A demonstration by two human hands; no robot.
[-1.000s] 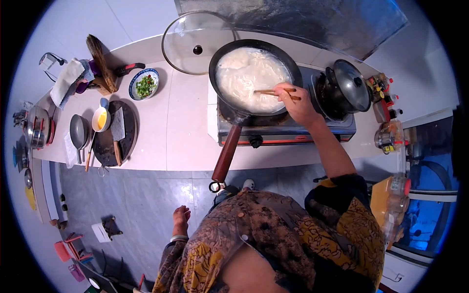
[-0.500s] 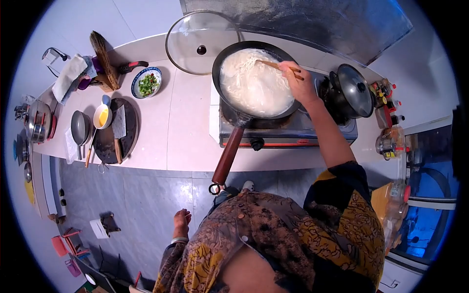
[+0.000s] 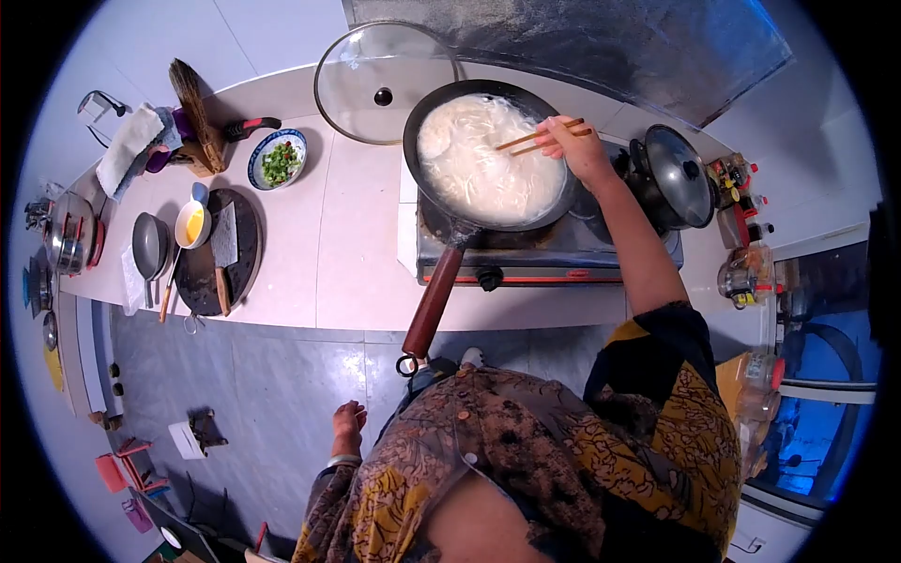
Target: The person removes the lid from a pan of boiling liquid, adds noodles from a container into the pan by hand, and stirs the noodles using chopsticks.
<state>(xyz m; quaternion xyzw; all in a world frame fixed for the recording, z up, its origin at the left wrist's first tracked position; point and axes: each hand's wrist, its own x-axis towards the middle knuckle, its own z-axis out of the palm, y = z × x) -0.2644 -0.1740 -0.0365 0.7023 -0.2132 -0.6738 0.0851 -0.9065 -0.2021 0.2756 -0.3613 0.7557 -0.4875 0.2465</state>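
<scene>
My right hand [image 3: 574,155] is closed around a pair of wooden chopsticks [image 3: 537,141], whose tips reach into the pan over the cloudy liquid. White noodles [image 3: 469,150] lie in this pale, milky broth. The black frying pan [image 3: 413,167] sits on the gas stove [image 3: 554,263], its reddish-brown handle [image 3: 435,305] pointing toward my body. Down by my side, away from the counter, hangs my left hand [image 3: 347,424]; its fingers are curled in, with nothing visible in them.
A glass lid [image 3: 352,94] stands behind the pan, and a lidded black pot [image 3: 678,174] is to its right. On the left are a bowl of chopped greens [image 3: 279,161], a round cutting board [image 3: 246,267] with a cleaver [image 3: 225,239], a bowl of yellow liquid [image 3: 193,225] and a small pan [image 3: 148,246].
The chopsticks have moved right and down from the pan's upper middle, and their angle has changed. The noodles bunched at their tips now lie spread in the broth. My left hand stays put.
</scene>
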